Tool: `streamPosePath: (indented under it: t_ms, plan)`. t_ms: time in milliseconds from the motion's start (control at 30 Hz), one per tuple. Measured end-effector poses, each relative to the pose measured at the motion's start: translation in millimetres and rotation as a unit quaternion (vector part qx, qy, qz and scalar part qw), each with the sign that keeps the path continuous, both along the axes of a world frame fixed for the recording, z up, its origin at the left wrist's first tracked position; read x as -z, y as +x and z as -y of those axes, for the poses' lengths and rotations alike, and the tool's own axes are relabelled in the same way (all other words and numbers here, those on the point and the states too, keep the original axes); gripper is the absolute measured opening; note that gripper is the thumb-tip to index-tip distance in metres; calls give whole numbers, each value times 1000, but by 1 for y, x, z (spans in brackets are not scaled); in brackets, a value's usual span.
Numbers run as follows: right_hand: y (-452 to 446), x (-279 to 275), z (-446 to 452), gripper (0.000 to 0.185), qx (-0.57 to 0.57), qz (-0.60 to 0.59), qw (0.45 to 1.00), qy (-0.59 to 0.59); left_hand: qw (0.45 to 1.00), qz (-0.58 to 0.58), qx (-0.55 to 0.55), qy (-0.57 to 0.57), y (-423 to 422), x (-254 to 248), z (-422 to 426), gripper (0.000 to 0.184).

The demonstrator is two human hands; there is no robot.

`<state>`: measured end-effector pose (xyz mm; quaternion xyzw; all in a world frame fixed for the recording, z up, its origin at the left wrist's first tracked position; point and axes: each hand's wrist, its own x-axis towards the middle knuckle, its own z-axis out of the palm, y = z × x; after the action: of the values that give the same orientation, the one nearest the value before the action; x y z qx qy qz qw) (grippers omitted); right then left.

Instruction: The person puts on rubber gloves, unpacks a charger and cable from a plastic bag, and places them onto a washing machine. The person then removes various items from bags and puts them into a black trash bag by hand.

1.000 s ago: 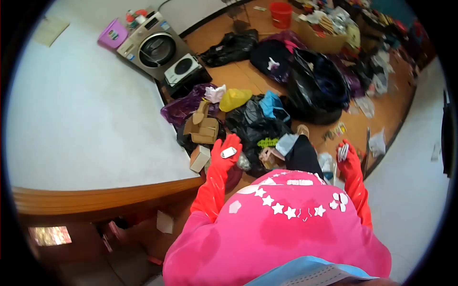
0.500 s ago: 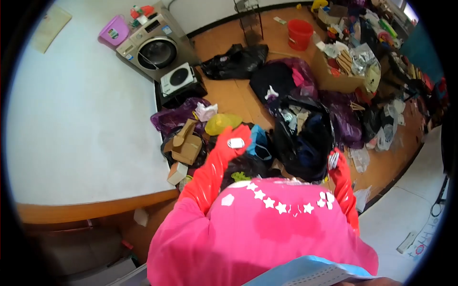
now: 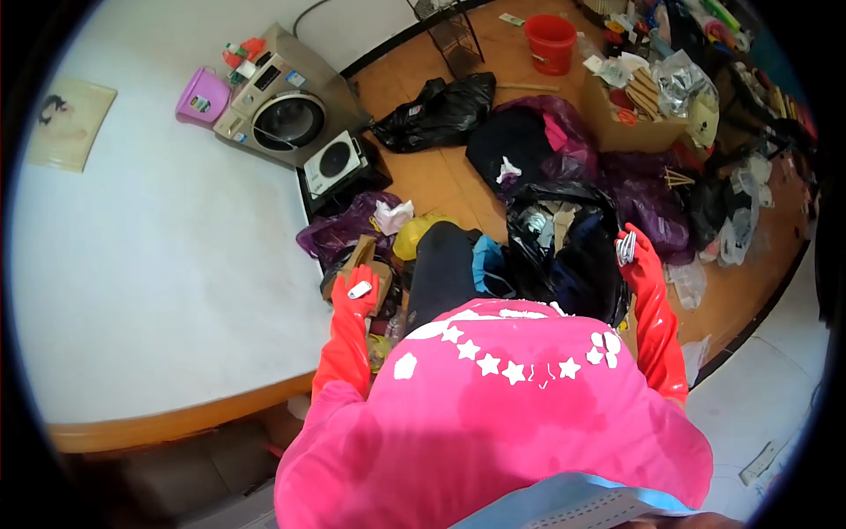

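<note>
Both my hands wear long red rubber gloves. My left hand is beside a brown cardboard box, fingers stretched out, with nothing visible held; a white patch shows on its back. At the right rim of an open black garbage bag, my right hand has its fingers extended; contact with the rim is unclear. White striped material shows on that hand, apparently on its back. The bag holds crumpled scraps and dark contents. Between my hands are a dark trouser leg and blue cloth.
Purple bags, a yellow bag and another black bag lie on the floor. A stuffed cardboard carton stands right, near a red bucket. A washing machine and cooktop stand by the wall.
My left hand has moved left and down, away from the yellow bag towards the cardboard box. My right hand has moved up along the black bag. The dark trouser leg has come into view.
</note>
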<state>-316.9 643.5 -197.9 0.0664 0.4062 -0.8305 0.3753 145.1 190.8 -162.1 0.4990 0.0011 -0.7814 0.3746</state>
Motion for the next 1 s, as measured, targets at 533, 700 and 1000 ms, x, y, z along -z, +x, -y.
streamPosePath:
  t_ms: [533,700,1000]
  plan:
    - [-102,8,100,40,51,-139,982,115,986,-80,122,79,-110,129,212,55]
    - [-176,60,271,39,-9,-133,989,65,978,-102,98,152,-193,188,313,58]
    - [-164,-13,753,34,-345,-67,936,-4,985,-119,96,84,-236,126,470,51]
